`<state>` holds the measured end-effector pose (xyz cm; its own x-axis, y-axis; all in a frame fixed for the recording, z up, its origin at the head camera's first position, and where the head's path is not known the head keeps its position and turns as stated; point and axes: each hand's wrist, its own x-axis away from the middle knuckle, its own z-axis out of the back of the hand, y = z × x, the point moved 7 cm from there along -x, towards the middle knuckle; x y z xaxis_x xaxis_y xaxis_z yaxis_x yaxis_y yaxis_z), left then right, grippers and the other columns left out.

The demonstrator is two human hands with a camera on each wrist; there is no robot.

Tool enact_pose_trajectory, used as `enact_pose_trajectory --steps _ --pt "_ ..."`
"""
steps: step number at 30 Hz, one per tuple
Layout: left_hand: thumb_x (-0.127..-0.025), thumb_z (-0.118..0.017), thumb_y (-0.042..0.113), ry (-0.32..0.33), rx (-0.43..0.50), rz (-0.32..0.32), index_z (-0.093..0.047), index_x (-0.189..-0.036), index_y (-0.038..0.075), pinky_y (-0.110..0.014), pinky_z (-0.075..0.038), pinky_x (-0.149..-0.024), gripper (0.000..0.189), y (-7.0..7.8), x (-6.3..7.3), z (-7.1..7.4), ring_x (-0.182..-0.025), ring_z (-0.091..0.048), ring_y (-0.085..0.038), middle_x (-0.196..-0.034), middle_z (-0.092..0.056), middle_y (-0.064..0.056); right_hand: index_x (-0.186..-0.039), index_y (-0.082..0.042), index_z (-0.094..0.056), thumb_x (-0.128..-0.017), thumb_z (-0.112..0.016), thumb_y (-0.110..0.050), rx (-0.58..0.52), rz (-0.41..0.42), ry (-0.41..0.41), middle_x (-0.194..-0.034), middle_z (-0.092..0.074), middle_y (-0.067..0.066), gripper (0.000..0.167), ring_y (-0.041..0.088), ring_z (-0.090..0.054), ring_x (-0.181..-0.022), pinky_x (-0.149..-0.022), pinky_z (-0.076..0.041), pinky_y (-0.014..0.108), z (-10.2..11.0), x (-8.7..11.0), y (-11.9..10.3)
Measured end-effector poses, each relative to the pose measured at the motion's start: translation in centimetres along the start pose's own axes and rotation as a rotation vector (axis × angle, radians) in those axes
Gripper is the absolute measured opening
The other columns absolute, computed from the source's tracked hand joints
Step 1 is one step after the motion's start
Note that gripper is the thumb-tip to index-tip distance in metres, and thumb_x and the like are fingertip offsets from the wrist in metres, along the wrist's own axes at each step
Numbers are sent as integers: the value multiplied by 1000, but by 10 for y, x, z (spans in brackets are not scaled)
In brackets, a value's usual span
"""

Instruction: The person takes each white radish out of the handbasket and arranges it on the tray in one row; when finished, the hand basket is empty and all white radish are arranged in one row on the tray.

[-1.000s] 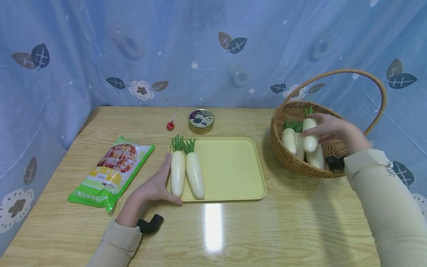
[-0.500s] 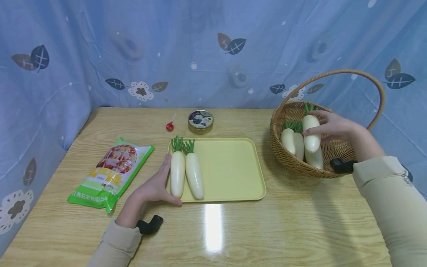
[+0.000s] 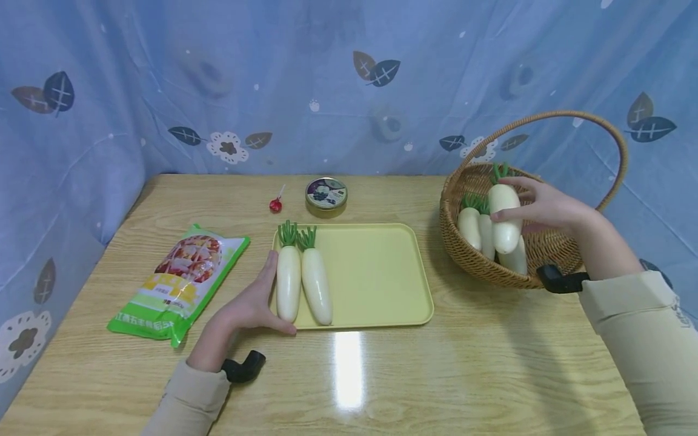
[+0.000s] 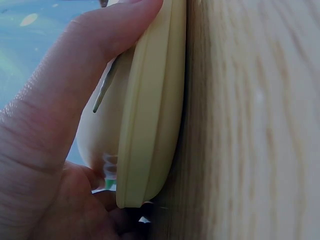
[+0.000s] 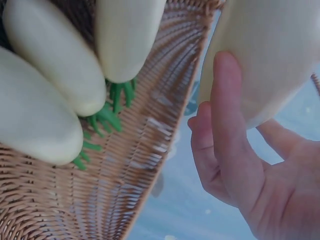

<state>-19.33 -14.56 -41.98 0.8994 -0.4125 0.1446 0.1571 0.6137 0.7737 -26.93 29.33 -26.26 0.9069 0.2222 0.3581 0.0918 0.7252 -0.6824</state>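
Note:
My right hand (image 3: 545,207) grips a white radish (image 3: 507,237) with green stems in the head view, raised above the wicker basket (image 3: 485,269). In the right wrist view, the thumb and fingers lie round the radish's pale body (image 5: 275,55). Three more white radishes (image 5: 60,55) lie in the basket, their green stems against its wall. My left hand (image 3: 251,309) holds the near left corner of the yellow tray (image 3: 376,278), thumb along the front rim (image 4: 142,125), other fingers along the left side. Two radishes (image 3: 316,284) lie side by side on the tray, stems away from me.
A green and white food bag (image 3: 180,284) lies left of the tray. Behind the tray are a round tin (image 3: 326,195) and a red lollipop (image 3: 275,205). The basket's tall handle (image 3: 578,114) arches over the right arm. A blue patterned curtain (image 3: 305,72) hangs behind the table.
The right hand, holding the radish, has shifted slightly, and the radish has risen a little off the others in the basket. The left hand stays at the tray corner.

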Motion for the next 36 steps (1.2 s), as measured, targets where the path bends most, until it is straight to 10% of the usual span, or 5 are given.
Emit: enact_pose_trajectory --steps 36 --pt "-47 -89 40 -1 16 -13 19 -141 2 -51 -5 -108 149 0 -1 0 -136 10 -32 -148 19 -20 -148 -20 -9 -83 -68 -23 -32 156 107 -136 -31 28 89 43 -44 -111 -73 -47 51 -49 39 -26"
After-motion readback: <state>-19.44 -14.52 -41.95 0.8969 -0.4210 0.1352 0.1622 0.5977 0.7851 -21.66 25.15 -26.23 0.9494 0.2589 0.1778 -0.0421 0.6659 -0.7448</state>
